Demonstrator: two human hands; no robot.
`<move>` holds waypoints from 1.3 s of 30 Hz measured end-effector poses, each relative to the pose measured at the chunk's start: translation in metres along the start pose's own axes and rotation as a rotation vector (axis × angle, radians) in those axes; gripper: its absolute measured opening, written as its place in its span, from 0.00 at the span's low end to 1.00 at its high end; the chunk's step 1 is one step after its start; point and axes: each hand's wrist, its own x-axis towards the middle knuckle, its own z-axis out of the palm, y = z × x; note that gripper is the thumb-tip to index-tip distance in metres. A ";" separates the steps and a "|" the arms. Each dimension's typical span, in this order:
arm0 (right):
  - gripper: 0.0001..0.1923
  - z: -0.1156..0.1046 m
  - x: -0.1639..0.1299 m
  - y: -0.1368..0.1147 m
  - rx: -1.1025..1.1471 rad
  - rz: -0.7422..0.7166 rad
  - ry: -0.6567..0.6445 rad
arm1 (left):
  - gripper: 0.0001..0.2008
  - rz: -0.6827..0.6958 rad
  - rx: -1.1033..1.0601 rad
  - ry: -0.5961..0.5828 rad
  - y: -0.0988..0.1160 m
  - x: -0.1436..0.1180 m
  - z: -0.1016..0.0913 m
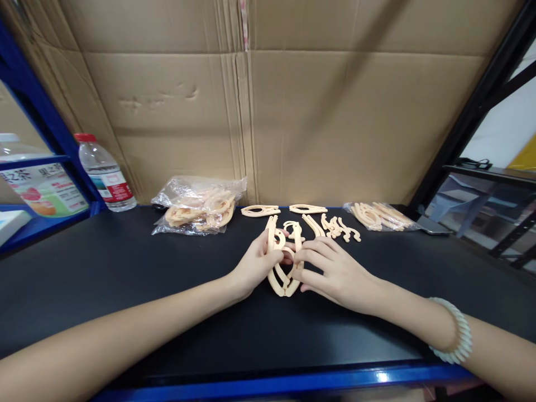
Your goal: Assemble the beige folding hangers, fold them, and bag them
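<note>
Left hand (255, 263): fingers pinched the hanger's left arm.
Right hand (330, 272): fingers closed on its right arm.
Hanger (285, 262): folded, mid-table (125, 290), between both hands.
Nearby: loose parts (335, 226) behind; bag (199, 209) back left.

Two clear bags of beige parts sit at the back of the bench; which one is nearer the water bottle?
The larger, crumpled bag, left of centre, is nearer the water bottle; the flatter bag lies far right.

A cream plastic hanger assembly (285, 268), formed of two curved arms joined at the near end and spread apart toward the far end, is laid flat on the black worktop (125, 279). It is gripped at mid-length on both sides.
</note>
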 end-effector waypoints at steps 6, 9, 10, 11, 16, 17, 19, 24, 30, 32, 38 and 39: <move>0.11 0.002 -0.001 0.000 -0.082 -0.022 -0.020 | 0.21 0.008 0.048 0.012 0.000 0.000 0.001; 0.11 0.001 -0.001 0.000 -0.073 -0.013 -0.058 | 0.22 0.024 0.063 0.088 -0.001 0.000 0.001; 0.11 0.001 0.000 0.000 -0.062 0.000 -0.082 | 0.21 0.031 0.061 0.103 -0.001 0.000 0.000; 0.11 0.001 0.000 0.000 -0.051 0.011 -0.107 | 0.21 0.038 0.057 0.108 -0.001 0.000 0.000; 0.14 0.001 0.000 -0.004 -0.033 0.013 -0.147 | 0.21 0.048 0.005 0.091 -0.004 0.000 -0.001; 0.15 0.001 -0.001 -0.004 -0.031 0.014 -0.148 | 0.21 0.045 -0.010 0.085 -0.004 0.000 -0.001; 0.14 0.001 -0.004 -0.002 -0.024 0.030 -0.164 | 0.21 0.044 -0.034 0.069 -0.004 0.001 -0.001; 0.07 0.000 -0.007 0.003 0.022 0.136 -0.241 | 0.17 0.046 0.015 0.041 -0.004 0.001 0.000; 0.08 0.006 -0.008 0.006 0.001 0.226 -0.222 | 0.16 0.001 0.118 0.021 -0.005 0.001 0.000; 0.09 0.008 -0.009 0.008 -0.003 0.250 -0.216 | 0.18 -0.007 0.105 0.035 -0.005 0.001 0.000; 0.14 0.006 -0.008 0.007 -0.007 0.193 -0.104 | 0.16 -0.059 0.073 0.091 -0.002 0.000 -0.001; 0.14 0.005 -0.007 0.007 -0.013 0.176 -0.075 | 0.15 -0.071 0.057 0.110 -0.001 0.000 -0.001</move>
